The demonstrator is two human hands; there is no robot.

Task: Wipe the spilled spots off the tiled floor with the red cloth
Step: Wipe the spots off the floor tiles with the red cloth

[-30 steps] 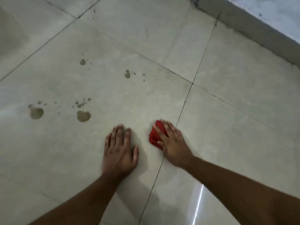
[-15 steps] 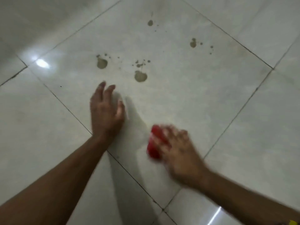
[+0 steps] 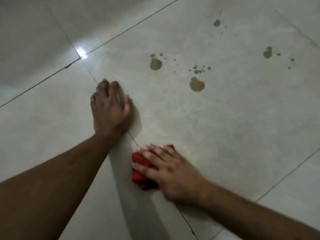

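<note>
The red cloth (image 3: pixel 140 172) lies bunched on the pale tiled floor (image 3: pixel 225 135), pressed down under my right hand (image 3: pixel 171 172), whose fingers spread over it. My left hand (image 3: pixel 110 110) rests flat on the floor to the upper left, palm down, fingers apart, holding nothing. Brownish spilled spots sit further away on the same tile: one large spot (image 3: pixel 197 84) with small splashes above it, another spot (image 3: pixel 155 64) to its left, and two more spots (image 3: pixel 267 52) (image 3: pixel 216 23) at the upper right. The cloth is well short of all of them.
Dark grout lines cross the floor; one (image 3: pixel 133 139) runs between my hands. A bright light reflection (image 3: pixel 81 51) glares at a tile corner on the upper left. My left arm casts a shadow on the tile.
The view has swung so the spots now sit upper right. My left hand shifted left and forward; my right hand slid the cloth across the tile and stays on it.
</note>
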